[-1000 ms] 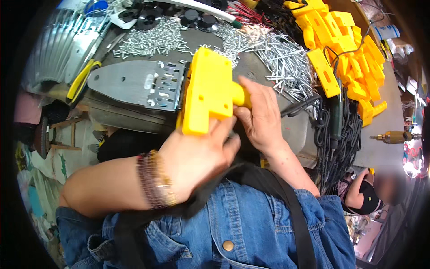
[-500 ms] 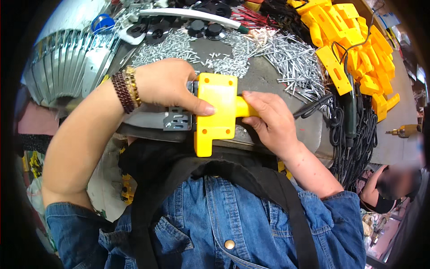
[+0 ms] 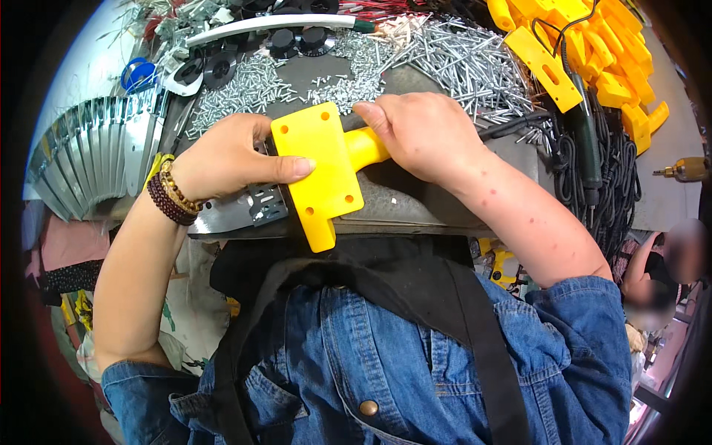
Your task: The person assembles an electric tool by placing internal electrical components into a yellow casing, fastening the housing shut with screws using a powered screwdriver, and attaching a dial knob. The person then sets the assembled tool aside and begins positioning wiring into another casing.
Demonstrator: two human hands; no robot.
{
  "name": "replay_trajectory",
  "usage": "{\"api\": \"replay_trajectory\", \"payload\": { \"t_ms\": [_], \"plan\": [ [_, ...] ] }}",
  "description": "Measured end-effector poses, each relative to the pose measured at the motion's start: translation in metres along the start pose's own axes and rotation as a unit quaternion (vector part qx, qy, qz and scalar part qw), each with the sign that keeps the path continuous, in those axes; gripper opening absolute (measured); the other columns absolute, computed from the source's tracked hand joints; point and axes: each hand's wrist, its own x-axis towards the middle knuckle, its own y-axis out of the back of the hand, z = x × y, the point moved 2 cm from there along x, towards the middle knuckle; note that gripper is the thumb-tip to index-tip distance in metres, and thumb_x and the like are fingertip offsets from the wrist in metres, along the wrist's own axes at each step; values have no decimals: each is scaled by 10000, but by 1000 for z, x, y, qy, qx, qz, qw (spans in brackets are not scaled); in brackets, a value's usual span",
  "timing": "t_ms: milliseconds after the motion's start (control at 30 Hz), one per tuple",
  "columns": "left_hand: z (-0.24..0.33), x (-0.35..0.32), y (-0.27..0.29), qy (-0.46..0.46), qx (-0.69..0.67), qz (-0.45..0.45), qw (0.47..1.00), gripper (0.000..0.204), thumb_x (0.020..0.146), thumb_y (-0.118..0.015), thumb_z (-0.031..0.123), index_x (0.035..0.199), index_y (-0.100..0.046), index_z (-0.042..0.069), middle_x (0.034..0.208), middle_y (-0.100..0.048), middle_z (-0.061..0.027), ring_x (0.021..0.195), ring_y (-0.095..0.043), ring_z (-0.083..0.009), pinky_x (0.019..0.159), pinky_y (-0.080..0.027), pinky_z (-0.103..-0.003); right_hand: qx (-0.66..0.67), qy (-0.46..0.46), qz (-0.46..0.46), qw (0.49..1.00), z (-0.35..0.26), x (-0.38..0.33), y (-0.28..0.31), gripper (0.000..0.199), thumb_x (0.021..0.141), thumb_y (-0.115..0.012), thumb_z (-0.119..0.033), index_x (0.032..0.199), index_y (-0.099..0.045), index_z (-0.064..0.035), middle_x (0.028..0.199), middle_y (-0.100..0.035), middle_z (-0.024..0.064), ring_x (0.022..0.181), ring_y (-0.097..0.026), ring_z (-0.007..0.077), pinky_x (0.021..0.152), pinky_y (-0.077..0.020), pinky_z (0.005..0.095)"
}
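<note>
Over the front edge of the work surface I hold a yellow plastic housing (image 3: pixel 319 163) with screw holes near its corners. My left hand (image 3: pixel 230 159), with beaded bracelets at the wrist, closes on its left edge, thumb flat on the top face and fingers hidden beneath. My right hand (image 3: pixel 434 137) is wrapped round the stubby yellow handle that sticks out to the right. Beside the housing's left edge is a slotted metal plate (image 3: pixel 267 206) on a grey blade; whether it is joined to the housing I cannot tell.
Loose silver screws (image 3: pixel 467 67) lie in heaps behind my hands. Metal blades (image 3: pixel 96 148) fan out at left. Black round knobs (image 3: pixel 315 41) and a white curved strip (image 3: pixel 274 24) lie at the back. Yellow housings (image 3: pixel 604 44), a dark power screwdriver (image 3: pixel 588 159) and bundled black cords (image 3: pixel 619 178) are at right.
The housing has turned counterclockwise and shifted left, its handle now angled up to the right. My right hand has closed further over the handle. The whole view has shifted slightly.
</note>
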Motion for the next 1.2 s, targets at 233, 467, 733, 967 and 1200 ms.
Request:
{"api": "replay_trajectory", "payload": {
  "t_ms": [233,467,733,967,1200],
  "plan": [
    [-12,-4,-4,-32,-154,-22,987,468,833,-821,302,1107,-688,-54,1046,-721,-53,926,-640,-89,870,-499,-248,37,199,123,972,-12,-67,24,221,757,-773,-247,787,-599,-114,905,-632,26,770,-612,242,663,-491,372],
    [-9,-2,-10,-53,-107,6,993,499,799,-839,343,1065,-705,-58,1012,-732,-73,917,-649,-106,873,-498,-266,39,139,-20,989,34,-105,87,328,777,-798,-336,646,-579,-129,671,-572,43,636,-577,246,558,-441,364],
    [-8,-6,-11,-37,-87,6,995,492,824,-816,332,1125,-690,-36,1067,-730,-77,969,-649,-118,919,-488,-281,-150,123,-24,981,83,-7,73,151,840,-652,-137,979,-710,-118,939,-657,65,959,-658,281,801,-542,431],
    [14,-30,-20,-93,225,279,929,576,728,-855,353,1099,-607,-11,1117,-629,-163,1036,-613,-302,906,-493,-387,-222,142,-147,953,93,37,57,213,803,-644,-87,1003,-704,-129,976,-629,44,973,-656,265,819,-531,397],
    [29,-36,-27,-263,350,335,834,511,710,-843,265,1094,-608,24,1210,-598,-175,1125,-556,-375,961,-444,-446,-252,290,-140,913,93,33,59,163,789,-633,-110,931,-710,-125,943,-633,64,927,-675,278,797,-545,407]
  ]
}}
